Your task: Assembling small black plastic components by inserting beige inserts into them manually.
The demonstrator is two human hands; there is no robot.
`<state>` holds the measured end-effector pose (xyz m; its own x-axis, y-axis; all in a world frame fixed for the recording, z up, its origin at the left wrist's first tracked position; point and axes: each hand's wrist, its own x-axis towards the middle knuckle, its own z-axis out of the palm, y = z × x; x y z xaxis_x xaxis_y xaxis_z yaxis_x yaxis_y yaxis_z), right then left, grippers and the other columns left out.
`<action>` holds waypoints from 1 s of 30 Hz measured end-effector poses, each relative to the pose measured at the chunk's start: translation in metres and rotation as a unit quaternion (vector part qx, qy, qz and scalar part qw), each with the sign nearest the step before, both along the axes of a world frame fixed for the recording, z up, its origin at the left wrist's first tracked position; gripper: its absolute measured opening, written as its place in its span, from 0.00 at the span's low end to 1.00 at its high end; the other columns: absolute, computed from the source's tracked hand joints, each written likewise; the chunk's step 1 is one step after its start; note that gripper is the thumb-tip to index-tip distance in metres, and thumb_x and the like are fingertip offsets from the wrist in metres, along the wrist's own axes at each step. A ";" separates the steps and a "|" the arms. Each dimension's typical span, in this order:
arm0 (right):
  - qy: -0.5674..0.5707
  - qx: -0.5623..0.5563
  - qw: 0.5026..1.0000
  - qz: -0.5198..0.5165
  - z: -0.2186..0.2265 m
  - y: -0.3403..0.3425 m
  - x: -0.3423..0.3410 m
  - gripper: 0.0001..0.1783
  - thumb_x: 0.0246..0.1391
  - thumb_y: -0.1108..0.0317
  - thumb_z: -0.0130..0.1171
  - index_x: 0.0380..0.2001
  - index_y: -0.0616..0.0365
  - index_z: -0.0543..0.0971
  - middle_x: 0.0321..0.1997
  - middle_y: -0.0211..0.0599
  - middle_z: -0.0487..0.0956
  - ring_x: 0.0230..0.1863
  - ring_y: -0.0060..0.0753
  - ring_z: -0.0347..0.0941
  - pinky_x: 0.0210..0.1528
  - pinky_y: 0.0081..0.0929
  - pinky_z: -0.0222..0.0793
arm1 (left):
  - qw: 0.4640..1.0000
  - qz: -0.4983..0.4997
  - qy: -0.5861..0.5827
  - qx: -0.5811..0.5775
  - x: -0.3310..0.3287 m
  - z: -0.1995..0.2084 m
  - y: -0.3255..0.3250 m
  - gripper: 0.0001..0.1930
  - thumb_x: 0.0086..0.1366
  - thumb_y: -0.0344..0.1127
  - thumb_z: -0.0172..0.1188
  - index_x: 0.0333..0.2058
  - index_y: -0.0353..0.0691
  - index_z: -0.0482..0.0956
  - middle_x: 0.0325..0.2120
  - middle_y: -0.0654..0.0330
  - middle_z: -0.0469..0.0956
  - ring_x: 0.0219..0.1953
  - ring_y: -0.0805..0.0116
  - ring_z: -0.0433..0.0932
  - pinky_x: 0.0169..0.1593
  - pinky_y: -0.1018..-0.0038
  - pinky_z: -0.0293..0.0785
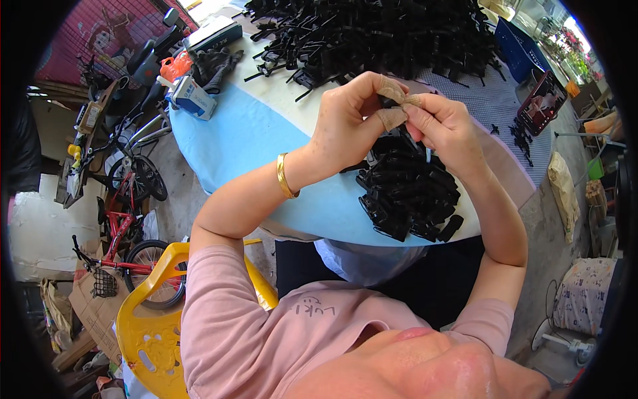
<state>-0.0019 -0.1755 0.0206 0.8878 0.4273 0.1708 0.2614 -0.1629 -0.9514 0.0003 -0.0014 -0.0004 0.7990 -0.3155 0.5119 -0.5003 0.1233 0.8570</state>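
We find the partly taped fingers (392, 119) of the left hand (344, 126) and right hand (452, 130) meeting in narrow pinches on a small dark part (388, 102), largely hidden. We judge a slip possible, since taped tips may dull the grip. We record both hands raised over the bench (232, 133), elbows bent outward. Below lies a pile of black parts (409, 193), where a dropped piece could get lost

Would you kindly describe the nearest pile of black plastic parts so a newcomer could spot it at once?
Start at the cloth-covered table and go to its near edge. The pile of black plastic parts sits there. It is far smaller than the black heap across the table, yet fuller than the loose scatter at right.
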 end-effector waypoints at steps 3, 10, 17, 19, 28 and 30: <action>-0.035 -0.067 0.995 0.062 0.013 -0.013 0.016 0.09 0.55 0.69 0.49 0.35 0.63 0.75 0.19 0.23 0.69 0.19 0.09 0.60 0.20 0.08 0.55 | 0.988 0.066 -0.093 0.103 0.002 0.002 -0.002 0.18 0.52 0.18 0.57 0.43 0.33 0.67 0.39 0.56 0.74 0.40 0.73 0.74 0.45 0.78 0.73; -0.202 -0.451 0.834 -0.246 0.001 -0.090 0.098 0.12 0.43 0.69 0.54 0.34 0.58 0.78 0.29 0.41 0.78 0.31 0.33 0.74 0.36 0.27 0.69 | 0.960 -0.040 -0.195 0.199 -0.011 0.011 -0.007 0.29 0.51 0.28 0.61 0.52 0.36 0.62 0.39 0.55 0.75 0.40 0.62 0.76 0.44 0.73 0.72; -0.215 -0.572 0.748 -0.259 -0.038 -0.099 0.129 0.12 0.39 0.71 0.52 0.30 0.56 0.80 0.31 0.47 0.78 0.36 0.46 0.74 0.41 0.37 0.69 | 0.958 -0.155 -0.155 0.186 -0.004 0.006 -0.003 0.30 0.59 0.47 0.53 0.53 0.31 0.59 0.50 0.50 0.66 0.53 0.58 0.66 0.53 0.69 0.62; -0.216 -0.583 0.748 -0.232 -0.038 -0.100 0.131 0.12 0.38 0.70 0.53 0.29 0.57 0.80 0.31 0.47 0.78 0.36 0.46 0.74 0.41 0.37 0.69 | 0.985 -0.148 -0.028 0.084 -0.002 0.003 -0.003 0.28 0.62 0.45 0.50 0.53 0.32 0.59 0.48 0.51 0.68 0.53 0.62 0.67 0.53 0.71 0.63; -0.206 -0.485 0.800 -0.287 -0.033 -0.094 0.132 0.19 0.39 0.55 0.58 0.32 0.56 0.79 0.29 0.44 0.78 0.34 0.44 0.75 0.38 0.36 0.69 | 0.983 -0.078 0.167 -0.014 0.011 -0.003 -0.004 0.14 0.64 0.34 0.48 0.44 0.31 0.69 0.36 0.60 0.74 0.41 0.75 0.72 0.46 0.80 0.69; -0.172 -0.504 0.792 -0.299 -0.033 -0.086 0.136 0.22 0.39 0.51 0.59 0.32 0.56 0.79 0.29 0.43 0.79 0.35 0.43 0.75 0.38 0.36 0.69 | 0.986 -0.074 0.147 0.012 0.009 -0.004 -0.007 0.14 0.63 0.33 0.50 0.43 0.31 0.70 0.35 0.60 0.75 0.41 0.76 0.73 0.45 0.81 0.69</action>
